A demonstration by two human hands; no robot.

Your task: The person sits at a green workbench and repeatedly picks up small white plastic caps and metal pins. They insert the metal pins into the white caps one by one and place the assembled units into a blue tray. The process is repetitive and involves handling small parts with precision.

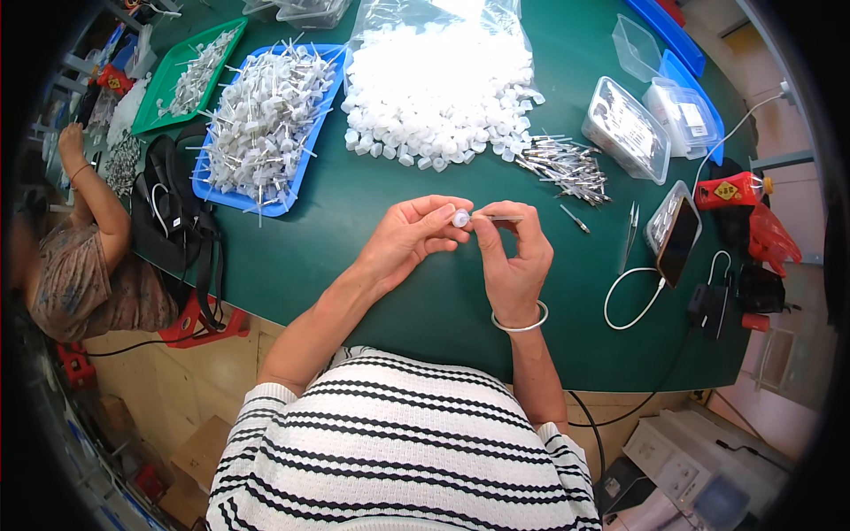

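Between the thumb and fingers of my left hand (403, 237) is a small translucent white plastic cap (460, 218). My right hand (515, 261) pinches a thin metal pin (503, 218), its inner end right at the cap; whether it goes inside I cannot tell. Both hands are above the green table (390, 310), near its front edge. Beyond them lies a large heap of loose white plastic caps (434, 97), partly in a clear bag (443, 22). To its right is a pile of metal pins (567, 168), with one single pin (575, 219) lying apart.
At the left, a blue tray (285, 205) and a green tray (152, 113) hold caps with pins. Tweezers (629, 234), clear plastic boxes (627, 130) and a cabled phone (678, 241) lie at the right. A black backpack (168, 212) and another person (88, 257) are at far left.
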